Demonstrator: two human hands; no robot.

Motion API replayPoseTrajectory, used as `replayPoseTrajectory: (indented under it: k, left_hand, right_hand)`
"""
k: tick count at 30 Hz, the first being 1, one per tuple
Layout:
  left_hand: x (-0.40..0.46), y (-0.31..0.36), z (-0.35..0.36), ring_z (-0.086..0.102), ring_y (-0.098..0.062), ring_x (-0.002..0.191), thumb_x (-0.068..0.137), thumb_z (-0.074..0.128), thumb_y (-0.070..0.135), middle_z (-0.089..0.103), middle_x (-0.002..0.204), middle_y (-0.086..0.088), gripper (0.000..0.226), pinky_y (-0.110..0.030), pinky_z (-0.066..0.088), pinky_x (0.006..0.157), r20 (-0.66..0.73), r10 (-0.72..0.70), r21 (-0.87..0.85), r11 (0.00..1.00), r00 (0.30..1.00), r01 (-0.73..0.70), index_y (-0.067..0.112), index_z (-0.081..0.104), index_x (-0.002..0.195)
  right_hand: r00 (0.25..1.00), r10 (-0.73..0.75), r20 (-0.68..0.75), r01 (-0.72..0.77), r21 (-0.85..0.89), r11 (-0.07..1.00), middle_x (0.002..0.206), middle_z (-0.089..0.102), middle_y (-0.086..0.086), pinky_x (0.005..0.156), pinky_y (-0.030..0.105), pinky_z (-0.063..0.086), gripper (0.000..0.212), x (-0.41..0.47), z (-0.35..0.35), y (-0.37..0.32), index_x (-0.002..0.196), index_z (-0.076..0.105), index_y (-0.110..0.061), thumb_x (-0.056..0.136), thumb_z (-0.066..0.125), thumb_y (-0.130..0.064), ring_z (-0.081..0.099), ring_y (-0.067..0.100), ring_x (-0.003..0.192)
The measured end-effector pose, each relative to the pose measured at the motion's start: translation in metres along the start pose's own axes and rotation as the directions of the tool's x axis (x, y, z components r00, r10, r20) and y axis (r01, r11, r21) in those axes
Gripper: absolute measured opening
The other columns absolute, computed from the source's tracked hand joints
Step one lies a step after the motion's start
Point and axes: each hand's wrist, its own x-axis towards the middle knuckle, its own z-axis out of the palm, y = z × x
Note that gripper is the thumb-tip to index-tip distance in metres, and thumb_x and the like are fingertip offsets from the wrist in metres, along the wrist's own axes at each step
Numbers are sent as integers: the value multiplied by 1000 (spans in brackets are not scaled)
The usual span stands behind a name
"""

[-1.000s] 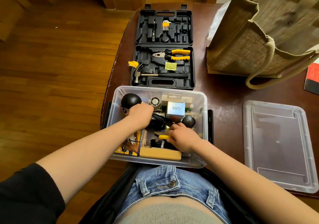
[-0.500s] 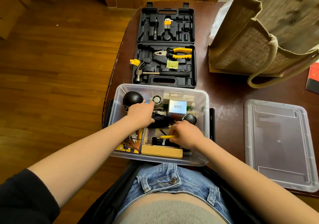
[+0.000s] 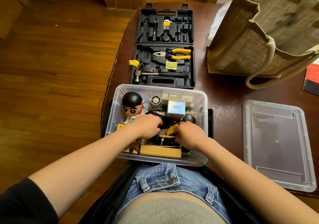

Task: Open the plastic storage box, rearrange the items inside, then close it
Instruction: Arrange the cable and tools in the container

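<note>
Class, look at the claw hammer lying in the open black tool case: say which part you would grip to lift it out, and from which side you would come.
Grip the hammer by the black sleeve of its handle, toward the right end, coming from above. It lies flat in a moulded recess of the tool case, head at left, so only its top is open; the long handle gives fingers more room than the head.

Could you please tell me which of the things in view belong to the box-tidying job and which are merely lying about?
Part of the job:
- plastic storage box, open
- its lid, lying on the table to the right
- figurine, small fan and Q88 box inside
- left hand and right hand, both among the items

Lying about:
- open tool case
- jute bag
</note>
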Motion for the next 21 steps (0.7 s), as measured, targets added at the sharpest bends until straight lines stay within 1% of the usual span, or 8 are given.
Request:
replayPoseTrajectory:
  k: [2, 4, 9, 11, 14, 17, 19, 21]
  left_hand:
    - [1, -3, 1, 54, -26, 118, 98, 46, 26, 57, 131, -9, 42, -37, 47, 85, -6, -35, 15, 999, 999, 35, 18, 45, 139]
    - [0, -6, 0, 51, -26, 122, 98, 46, 26, 53, 137, -8, 47, -37, 46, 90, 6, -57, 6, 998, 998, 57, 19, 39, 143]
    - [-4, -5, -1, 55, -22, 115, 94, 53, 22, 59, 128, -3, 39, -30, 45, 82, 50, -20, 1, 1000, 999, 20, 22, 51, 134]
    - [-3, 2, -2, 56, -24, 111, 92, 54, 17, 61, 124, -4, 38, -32, 48, 86, 99, 6, 25, 1000, 995, -9, 21, 54, 130]
    - [3, 12, -1, 59, -25, 100, 87, 56, 14, 64, 114, -6, 35, -36, 51, 79, 183, 30, 74, 996, 983, -44, 20, 61, 121]
    - [9, 19, 5, 56, -24, 110, 86, 62, 19, 60, 123, -3, 43, -36, 51, 86, 266, 26, 113, 992, 964, -57, 21, 56, 129]
    - [11, 19, 8, 56, -24, 111, 86, 65, 22, 60, 122, -2, 43, -36, 50, 84, 275, 14, 141, 989, 961, -55, 21, 57, 128]
    - [13, 19, 9, 58, -24, 102, 86, 66, 24, 63, 110, -3, 32, -34, 47, 74, 245, 11, 151, 987, 969, -50, 20, 63, 117]
  right_hand:
    - [1000, 14, -17, -14, -25, 1000, 107, 61, 7, 73, 35, 50, 22, -2, 1, 0, 106, 65, -14, 87, 55, -17, 57, 27, 96]
    - [999, 25, -25, -26, -51, 998, 107, 61, 7, 71, 34, 48, 23, -3, 2, -2, 107, 64, -13, 86, 55, -15, 57, 28, 97]
    - [999, 41, 6, -40, -70, 997, 102, 63, 6, 69, 33, 47, 21, -3, -5, -4, 106, 64, -12, 87, 58, -17, 58, 27, 94]
    - [999, 43, 25, -41, -103, 994, 90, 61, 6, 64, 31, 45, 16, -3, -8, -5, 100, 64, -11, 85, 58, -15, 57, 27, 85]
    - [998, 47, 40, -40, -169, 985, 74, 49, 2, 60, 29, 38, 12, -7, -14, -8, 94, 64, -13, 85, 57, -13, 47, 24, 72]
    - [996, 33, 83, -15, -204, 979, 64, 41, -1, 60, 29, 39, 14, -10, -18, -11, 95, 65, -12, 85, 56, -12, 47, 25, 70]
    - [994, 33, 108, -10, -207, 978, 69, 45, -1, 61, 30, 40, 17, -11, -22, -11, 98, 65, -10, 85, 56, -10, 48, 25, 71]
    - [990, 39, 137, -11, -202, 979, 81, 53, 2, 62, 30, 42, 19, -12, -25, -10, 102, 65, -11, 85, 57, -11, 50, 24, 74]
